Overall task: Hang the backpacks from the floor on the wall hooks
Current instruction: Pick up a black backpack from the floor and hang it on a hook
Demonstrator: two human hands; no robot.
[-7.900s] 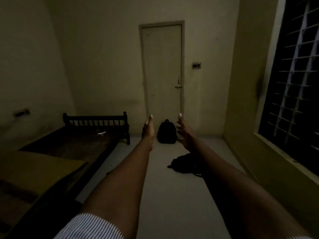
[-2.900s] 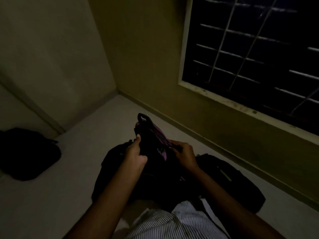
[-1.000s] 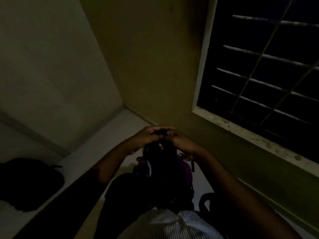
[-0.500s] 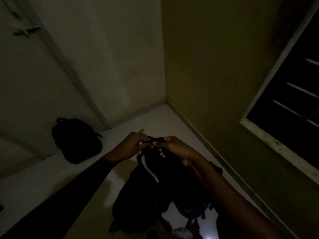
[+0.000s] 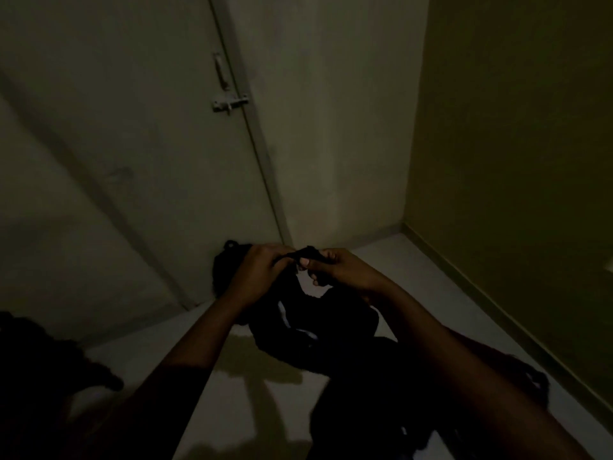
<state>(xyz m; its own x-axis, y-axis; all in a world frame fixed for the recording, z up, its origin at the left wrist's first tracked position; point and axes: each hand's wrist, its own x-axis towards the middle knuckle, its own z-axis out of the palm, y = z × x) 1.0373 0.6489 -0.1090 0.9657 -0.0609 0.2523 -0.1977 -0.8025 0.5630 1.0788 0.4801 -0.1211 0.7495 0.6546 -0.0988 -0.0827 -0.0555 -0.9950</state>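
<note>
Backpack (image 5: 318,327), black with pale trim, hangs at centre frame, long axis vertical, top loop toward 12 o'clock. Left hand (image 5: 257,275) and right hand (image 5: 338,268) both pinch that loop. Second black backpack (image 5: 222,270) leans against the door (image 5: 132,144) at 11 o'clock.

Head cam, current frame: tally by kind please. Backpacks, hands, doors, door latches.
Backpacks: 2, the held backpack gripped at its top loop, and the floor backpack against the door, partly hidden
Hands: 2, left hand, right hand
Doors: 1, door
Door latches: 1, latch
Total: 6
</note>
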